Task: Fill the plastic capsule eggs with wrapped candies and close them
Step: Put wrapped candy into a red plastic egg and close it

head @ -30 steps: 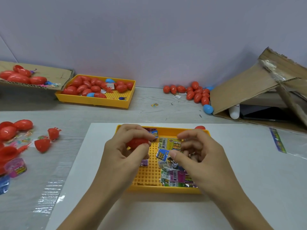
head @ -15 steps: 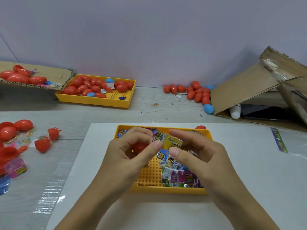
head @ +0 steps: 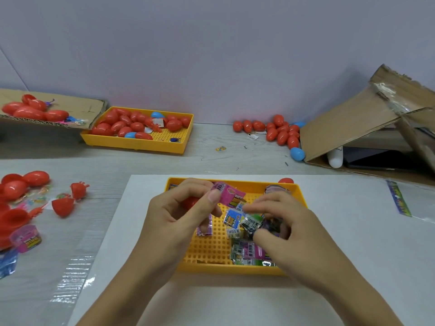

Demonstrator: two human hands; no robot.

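Over the near yellow tray [head: 297, 191] on the desk [head: 164, 165], the left hand [head: 179, 220] cups a red capsule egg half [head: 191, 201] and pinches a pink wrapped candy [head: 229, 196] at its thumb. The right hand [head: 284, 229] is closed on a green wrapped candy [head: 253, 221] among the loose candies [head: 249, 254] in the tray.

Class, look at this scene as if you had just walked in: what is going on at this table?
A person is filling plastic eggs with sweets. The left hand holds a red egg half and pinches a pink wrapped candy at its opening. The right hand reaches into the near yellow tray, fingers on the loose wrapped candies there. Closed red eggs fill a far yellow tray, and open red halves lie at the left.
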